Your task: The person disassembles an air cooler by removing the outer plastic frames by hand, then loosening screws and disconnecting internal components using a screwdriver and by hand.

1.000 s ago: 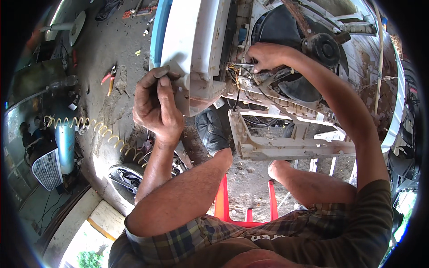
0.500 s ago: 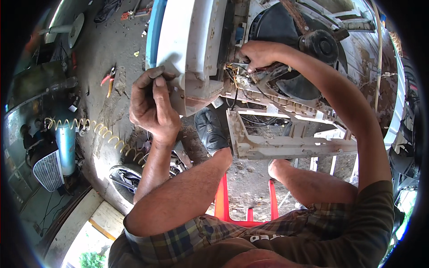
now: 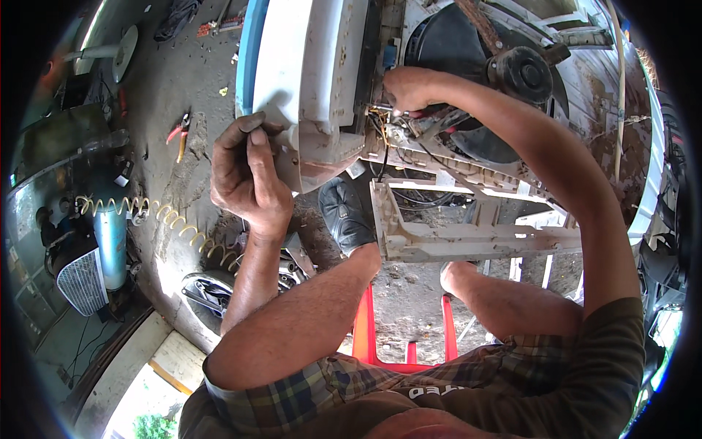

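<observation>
My left hand [image 3: 252,179] is closed in a pinch at the lower left corner of a white appliance housing [image 3: 278,62] with a blue edge. Whatever lies between thumb and fingers is too small to make out. From the right, my right forearm reaches across the appliance. The curled fingers of my right hand [image 3: 411,89] go down into the gap between the housing and a black fan [image 3: 446,45], where their tips are hidden. Just below that hand run thin loose wires [image 3: 383,126]. A round black motor [image 3: 529,73] sits at the fan's centre.
A dirty white plastic frame [image 3: 475,241] lies between my legs, before a red stool [image 3: 373,344]. Pliers [image 3: 180,137] with red and orange handles lie on the floor at left. A coiled yellow hose [image 3: 172,217] runs near a blue cylinder [image 3: 110,245].
My right hand has shifted slightly left, toward the housing. The left hand keeps its pinch at the corner.
</observation>
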### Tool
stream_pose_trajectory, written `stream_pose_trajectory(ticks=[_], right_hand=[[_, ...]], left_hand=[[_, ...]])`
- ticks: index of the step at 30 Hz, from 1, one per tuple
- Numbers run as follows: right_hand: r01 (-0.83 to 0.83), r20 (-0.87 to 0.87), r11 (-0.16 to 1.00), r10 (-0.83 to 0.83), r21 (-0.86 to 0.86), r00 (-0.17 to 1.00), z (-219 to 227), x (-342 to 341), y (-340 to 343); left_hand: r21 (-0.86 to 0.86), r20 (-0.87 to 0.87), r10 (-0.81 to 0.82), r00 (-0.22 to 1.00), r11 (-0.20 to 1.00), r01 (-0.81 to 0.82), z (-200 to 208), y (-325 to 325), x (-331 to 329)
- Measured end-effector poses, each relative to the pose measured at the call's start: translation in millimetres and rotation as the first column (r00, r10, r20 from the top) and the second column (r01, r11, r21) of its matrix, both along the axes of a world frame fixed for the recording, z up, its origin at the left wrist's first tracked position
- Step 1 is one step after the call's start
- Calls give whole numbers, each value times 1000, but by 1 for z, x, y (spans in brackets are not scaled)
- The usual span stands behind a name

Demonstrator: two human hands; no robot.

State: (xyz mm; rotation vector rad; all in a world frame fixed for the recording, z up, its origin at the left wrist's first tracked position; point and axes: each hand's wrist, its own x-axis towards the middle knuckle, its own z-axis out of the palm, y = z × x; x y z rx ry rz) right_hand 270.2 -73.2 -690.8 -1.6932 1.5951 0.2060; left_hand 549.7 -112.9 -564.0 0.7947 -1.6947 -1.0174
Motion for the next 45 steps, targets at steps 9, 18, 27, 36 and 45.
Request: stream_pose_trajectory(ticks=[9,18,27,36,45], right_hand=[[-28,19,998,29,-52,999,-9,1,1],[-46,-36,992,42,-122,998,9,12,0],[-35,14,999,36,-37,999,-16,8,-7],[52,62,972,-38,-230,997,5,13,-9],[185,125,977,-172,-105,977,1,33,-19]], left_hand=[[-22,13,-6,1000,1000,7,1,-1,1],[10,-2,-10,1000,1000,10,2,3,1],[6,20,-12,1000,1000,11,3,4,-2],[25,-5,-18,1000,1000,18,0,1,0],[-12,-10,-11,1000,1000,11,2,1,0]])
